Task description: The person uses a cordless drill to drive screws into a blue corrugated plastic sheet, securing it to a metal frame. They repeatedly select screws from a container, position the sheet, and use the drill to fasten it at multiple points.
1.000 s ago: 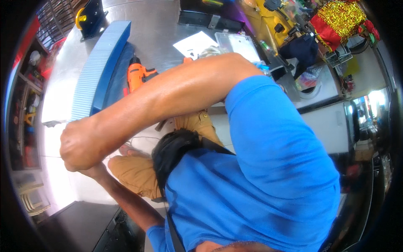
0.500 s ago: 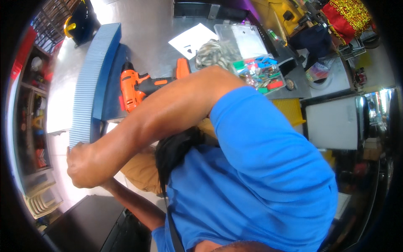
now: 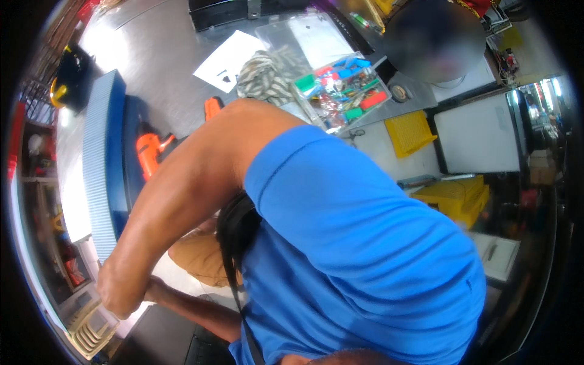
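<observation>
The near end of the long blue ribbed bar, which lies at 9 o'clock along the bench, is covered by the right hand at 8 o'clock. The right fingers are turned out of sight; how far they are opened, and whether the bar is gripped, cannot be told. The left hand is mostly masked by the right, and its fingers and hold likewise cannot be told. The orange drill, between 9 and 10 o'clock, is partly concealed by the right forearm. A round patch between 1 and 2 o'clock is blurred beyond recognition.

Compared with half a second earlier, the bar and both hands are seen lower in the view, the drill is covered further, and more of the yellow case at 3 o'clock is shown. Small dark shapes on the white sheet at 11 o'clock cannot be identified as print or loose pieces.
</observation>
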A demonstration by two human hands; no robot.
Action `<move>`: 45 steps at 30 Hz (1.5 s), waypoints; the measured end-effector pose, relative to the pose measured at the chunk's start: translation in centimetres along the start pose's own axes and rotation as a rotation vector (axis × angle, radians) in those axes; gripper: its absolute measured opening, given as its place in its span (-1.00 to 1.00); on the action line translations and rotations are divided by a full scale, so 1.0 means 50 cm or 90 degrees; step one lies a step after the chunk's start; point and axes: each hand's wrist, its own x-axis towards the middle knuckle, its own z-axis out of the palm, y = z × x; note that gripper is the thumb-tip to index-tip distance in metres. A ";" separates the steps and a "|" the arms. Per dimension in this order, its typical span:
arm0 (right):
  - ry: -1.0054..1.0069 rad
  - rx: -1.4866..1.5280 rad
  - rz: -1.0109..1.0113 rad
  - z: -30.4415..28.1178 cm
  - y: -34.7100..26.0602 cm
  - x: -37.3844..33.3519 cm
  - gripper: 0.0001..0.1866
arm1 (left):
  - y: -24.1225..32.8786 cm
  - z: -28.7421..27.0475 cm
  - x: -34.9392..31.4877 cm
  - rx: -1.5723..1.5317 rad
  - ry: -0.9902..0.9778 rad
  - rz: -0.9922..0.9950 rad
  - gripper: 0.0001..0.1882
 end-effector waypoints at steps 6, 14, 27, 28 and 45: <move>-0.149 0.213 0.108 0.002 -0.019 0.041 -0.81 | -0.012 0.013 0.003 -0.004 -0.008 -0.006 -0.43; 0.152 1.016 0.253 0.132 0.075 -0.003 -0.78 | -0.014 0.022 0.012 -0.006 -0.008 -0.010 -0.43; 0.139 1.067 0.314 0.145 0.102 -0.028 -0.73 | -0.013 0.016 0.018 0.009 -0.001 -0.012 -0.44; 0.131 1.069 0.321 0.141 0.104 -0.031 -0.72 | -0.012 0.013 0.018 0.011 0.001 -0.013 -0.44; 0.427 1.159 -0.414 0.302 0.187 0.007 -0.63 | -0.008 0.005 0.033 0.037 0.006 -0.018 -0.45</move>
